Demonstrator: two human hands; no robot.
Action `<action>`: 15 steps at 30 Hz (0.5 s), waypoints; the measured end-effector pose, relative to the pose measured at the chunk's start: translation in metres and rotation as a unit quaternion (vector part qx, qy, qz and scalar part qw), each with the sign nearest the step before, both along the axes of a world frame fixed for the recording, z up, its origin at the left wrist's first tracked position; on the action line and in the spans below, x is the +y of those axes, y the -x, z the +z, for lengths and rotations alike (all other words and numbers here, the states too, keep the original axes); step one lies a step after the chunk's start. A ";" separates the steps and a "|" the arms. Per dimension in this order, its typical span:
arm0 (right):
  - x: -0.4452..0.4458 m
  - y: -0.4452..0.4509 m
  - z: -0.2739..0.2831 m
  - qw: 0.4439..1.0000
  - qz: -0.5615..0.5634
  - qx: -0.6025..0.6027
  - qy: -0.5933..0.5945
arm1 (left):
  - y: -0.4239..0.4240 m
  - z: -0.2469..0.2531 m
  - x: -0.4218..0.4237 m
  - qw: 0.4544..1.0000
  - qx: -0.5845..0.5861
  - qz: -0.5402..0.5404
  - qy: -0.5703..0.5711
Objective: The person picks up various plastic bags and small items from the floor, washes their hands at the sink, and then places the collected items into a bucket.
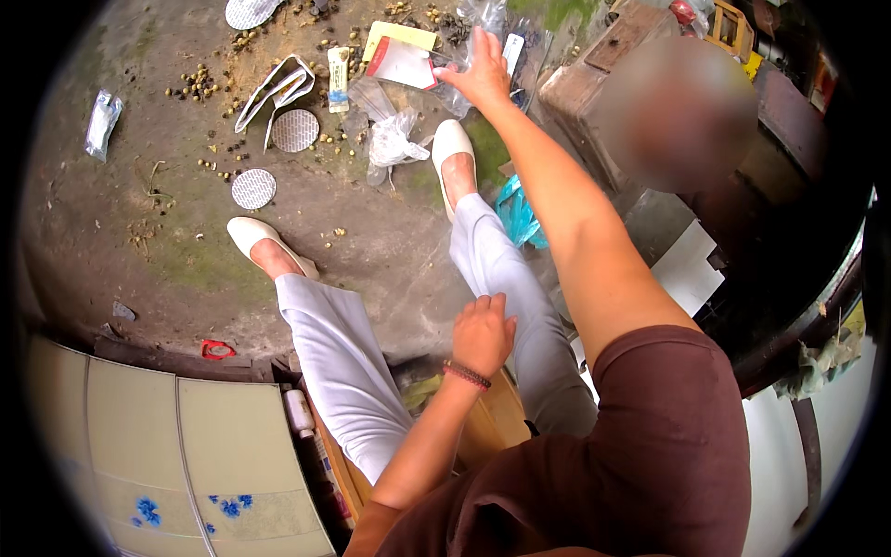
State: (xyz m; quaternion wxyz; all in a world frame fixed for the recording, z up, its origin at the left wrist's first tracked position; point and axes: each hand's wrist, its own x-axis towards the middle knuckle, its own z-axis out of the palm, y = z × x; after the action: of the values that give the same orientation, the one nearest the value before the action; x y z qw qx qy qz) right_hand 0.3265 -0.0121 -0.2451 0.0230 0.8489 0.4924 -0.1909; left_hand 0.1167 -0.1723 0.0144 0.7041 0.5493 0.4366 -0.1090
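My right hand (482,73) reaches out over the littered floor, fingers spread and nothing seen in its grasp. Crumpled clear plastic (456,97) lies beneath and around it. By the thumb is a white card packet with red ends (404,63), overlapping a yellow paper (397,35). A small white packet (514,52) lies just beyond the fingers. My left hand (480,334), with beaded bracelets at the wrist, is loosely curled near my right knee; its palm is hidden. A knotted white plastic bag (397,139) sits left of my right shoe (452,150).
Several silvery round discs (254,189), a folded paper strip (278,90), a stick sachet (338,78) and small round seeds (198,82) lie on the floor. A blue plastic bag (516,212) is beside my right leg. Wooden furniture (581,97) and a blurred patch are at right; a panelled cabinet (230,432) stands lower left.
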 end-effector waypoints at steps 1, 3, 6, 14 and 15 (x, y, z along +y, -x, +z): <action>0.004 0.000 -0.002 0.999 0.021 -0.013 0.029 | 0.000 0.000 0.000 1.000 0.000 0.000 -0.001; 0.001 -0.012 -0.019 0.995 0.037 0.089 -0.009 | -0.001 0.000 0.000 1.000 -0.003 -0.009 0.003; 0.003 -0.015 -0.020 0.982 0.040 0.172 -0.066 | -0.002 -0.001 0.001 1.000 -0.001 -0.007 0.001; -0.047 -0.081 -0.042 0.915 -0.400 -0.042 0.012 | -0.003 0.001 0.002 1.000 -0.004 0.009 0.007; -0.046 -0.079 -0.043 0.887 -0.460 -0.026 0.033 | -0.003 0.000 -0.001 1.000 -0.004 0.012 0.012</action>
State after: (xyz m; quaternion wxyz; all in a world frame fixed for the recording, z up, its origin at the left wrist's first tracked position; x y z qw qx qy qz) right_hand 0.4055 -0.0581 -0.2877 -0.0263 0.9837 0.0389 -0.1737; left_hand 0.1196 -0.1731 0.0141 0.7135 0.5362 0.4390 -0.1040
